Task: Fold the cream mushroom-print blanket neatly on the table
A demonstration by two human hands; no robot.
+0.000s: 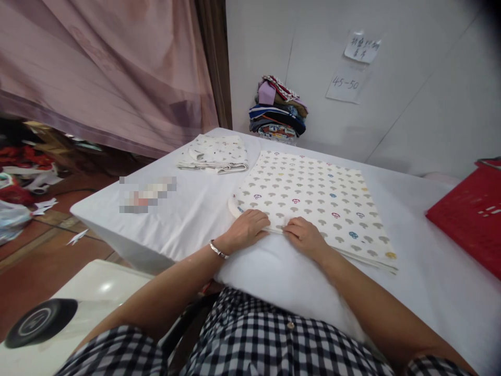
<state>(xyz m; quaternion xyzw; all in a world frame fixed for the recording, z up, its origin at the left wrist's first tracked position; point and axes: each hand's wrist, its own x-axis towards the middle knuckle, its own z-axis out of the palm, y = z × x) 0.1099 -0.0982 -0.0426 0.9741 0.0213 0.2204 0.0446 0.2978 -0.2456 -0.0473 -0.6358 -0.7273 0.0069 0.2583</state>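
A white cloth with a mushroom print [313,198] lies folded flat in layers on the white-covered table [188,214]. My left hand [249,228] is closed on its near edge, close to the rounded left corner. Just to the right, my right hand [303,236] pinches the same edge, fingers curled. A short stretch of edge shows between the two hands. Further back on the left rests a second folded cloth [219,151] with a small print, touched by neither hand.
Folded clothes [278,112] are stacked against the wall at the back. A red basket [469,214] stands at the right. A blurred-out item [147,195] lies on the table's left part. Lower left is a white surface with a black round object [41,322].
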